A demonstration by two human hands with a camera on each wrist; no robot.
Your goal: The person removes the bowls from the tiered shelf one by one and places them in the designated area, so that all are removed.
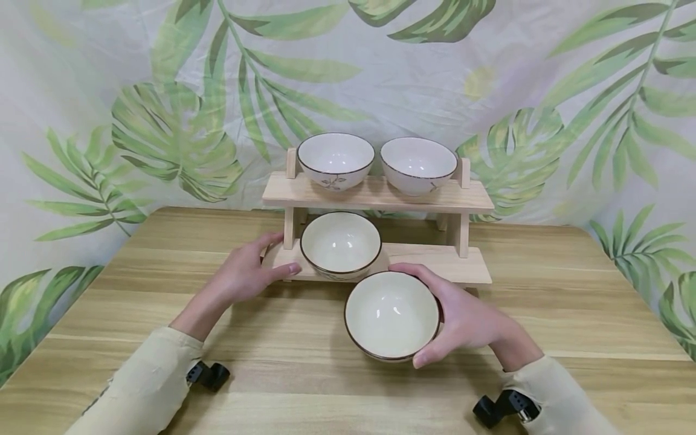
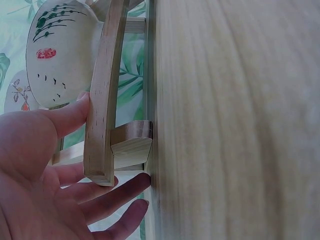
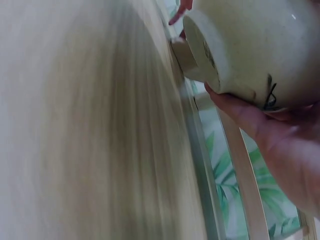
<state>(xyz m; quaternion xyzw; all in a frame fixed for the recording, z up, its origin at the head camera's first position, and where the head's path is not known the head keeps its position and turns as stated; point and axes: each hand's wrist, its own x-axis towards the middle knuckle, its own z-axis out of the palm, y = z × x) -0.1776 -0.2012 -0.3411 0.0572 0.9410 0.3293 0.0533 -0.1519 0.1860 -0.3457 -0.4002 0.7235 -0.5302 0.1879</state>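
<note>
In the head view my right hand (image 1: pixel 462 317) grips a cream bowl (image 1: pixel 388 314) with a dark brown rim, thumb at its near side and fingers round the far right. The right wrist view shows the underside of this bowl (image 3: pixel 250 55), its foot ring raised off the table. My left hand (image 1: pixel 252 272) holds the left end of the lower board of a two-tier wooden rack (image 1: pixel 435 260). From the left wrist, the thumb lies on the board (image 2: pixel 102 110) and the fingers reach past its other side. Beside that thumb, another cream bowl (image 1: pixel 341 243) sits on the lower tier.
Two white bowls stand on the upper tier, a left one (image 1: pixel 335 160) with a leaf pattern and a right one (image 1: pixel 418 166). The rack stands toward the back of a wood-grain table (image 1: pixel 293 386), before a leaf-printed cloth (image 1: pixel 402 78).
</note>
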